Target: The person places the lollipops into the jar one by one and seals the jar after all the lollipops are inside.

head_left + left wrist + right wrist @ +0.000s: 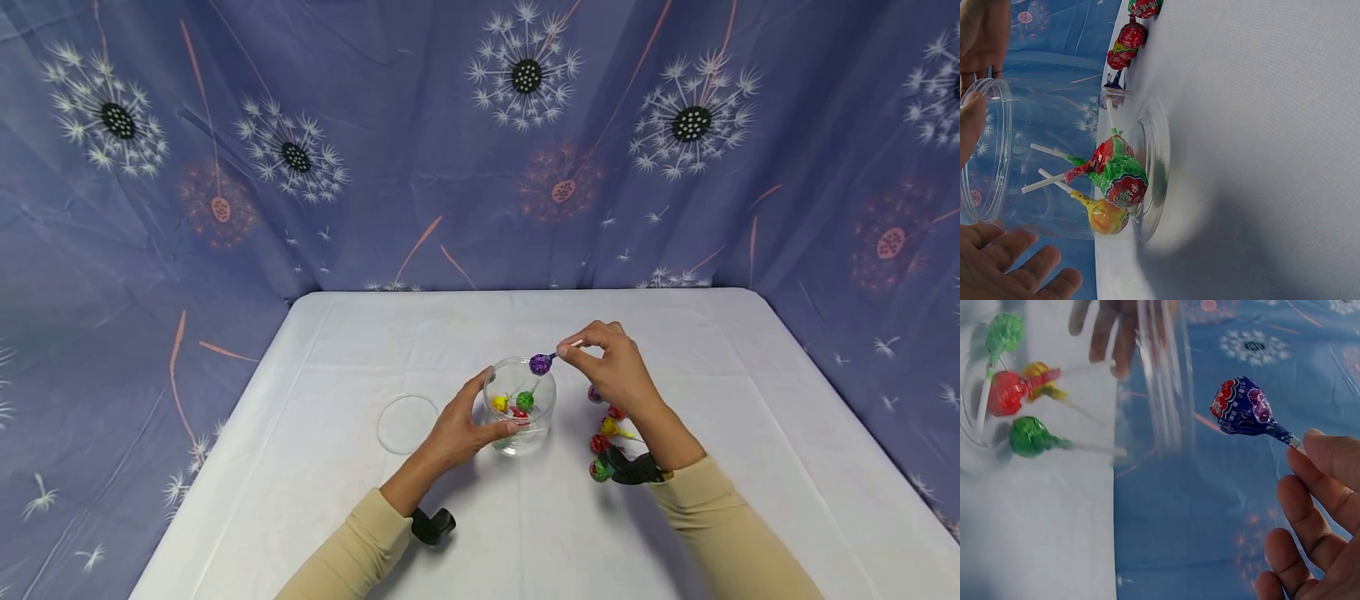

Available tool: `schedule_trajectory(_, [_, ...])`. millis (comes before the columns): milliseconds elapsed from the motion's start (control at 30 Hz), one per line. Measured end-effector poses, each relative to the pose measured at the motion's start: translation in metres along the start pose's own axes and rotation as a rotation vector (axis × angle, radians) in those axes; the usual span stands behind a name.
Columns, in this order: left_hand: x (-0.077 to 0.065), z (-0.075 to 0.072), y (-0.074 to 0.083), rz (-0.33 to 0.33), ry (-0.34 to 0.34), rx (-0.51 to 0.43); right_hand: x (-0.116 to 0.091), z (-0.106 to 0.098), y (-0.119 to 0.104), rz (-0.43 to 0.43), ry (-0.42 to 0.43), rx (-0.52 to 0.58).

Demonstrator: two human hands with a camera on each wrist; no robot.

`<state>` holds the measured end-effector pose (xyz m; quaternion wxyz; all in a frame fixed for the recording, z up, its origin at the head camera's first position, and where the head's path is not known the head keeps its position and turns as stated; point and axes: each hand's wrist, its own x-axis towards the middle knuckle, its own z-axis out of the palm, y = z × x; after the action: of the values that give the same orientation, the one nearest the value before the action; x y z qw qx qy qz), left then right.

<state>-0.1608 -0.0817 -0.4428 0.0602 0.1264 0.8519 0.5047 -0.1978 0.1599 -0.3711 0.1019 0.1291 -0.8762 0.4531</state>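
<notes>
My left hand [459, 429] holds a clear plastic jar [545, 417] around its side near the top, thumb toward the front and fingers behind. Inside lie several wrapped lollipops: green ones [1124, 181], a red one [1007, 394] and a yellow one [1108, 217], heads toward the bottom and sticks up. Between thumb and fingertips my right hand [621, 367] pinches the white stick of a purple-blue lollipop [1246, 407]. That lollipop's head points left, at the right side of the jar's open mouth.
Right of the jar, several more lollipops [600, 444] lie in a row, partly hidden under my right forearm. A clear round lid [379, 427] lies flat to the left. The white-covered table [315, 517] ends at a patterned blue curtain [420, 125].
</notes>
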Motion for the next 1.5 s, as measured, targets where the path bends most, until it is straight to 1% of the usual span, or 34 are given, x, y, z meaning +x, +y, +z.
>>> schedule_trajectory(267, [0.001, 0.000, -0.001, 0.008, 0.003, -0.001, 0.001, 0.024, -0.003, -0.134, -0.012, -0.140])
schedule_trajectory(433, [0.001, 0.000, -0.001, 0.024, 0.006, 0.005, 0.000, 0.035, 0.000, -0.168, -0.026, -0.214])
schedule_trajectory(633, [0.001, 0.001, -0.002, 0.009, 0.007, 0.010, 0.000, 0.044, 0.001, -0.229, -0.023, -0.309])
schedule_trajectory(867, [0.001, 0.001, -0.002, 0.019, 0.006, 0.030, -0.002, 0.049, -0.001, -0.266, -0.038, -0.430])
schedule_trajectory(1000, [0.001, 0.001, -0.001, 0.020, 0.007, 0.040, -0.002, 0.050, -0.002, -0.284, -0.050, -0.482])
schedule_trajectory(1133, [0.001, 0.001, 0.000, -0.001, 0.010, 0.043, -0.004, 0.048, -0.002, -0.281, -0.059, -0.495])
schedule_trajectory(1267, [0.001, 0.002, 0.001, -0.011, 0.009, 0.040, -0.005, 0.046, -0.003, -0.276, -0.062, -0.482])
schedule_trajectory(1367, [0.001, 0.002, 0.001, -0.013, 0.010, 0.040, -0.006, 0.044, -0.003, -0.275, -0.059, -0.457])
schedule_trajectory(1500, [0.000, 0.001, 0.002, -0.001, 0.009, 0.045, -0.008, 0.039, -0.003, -0.293, -0.031, -0.402])
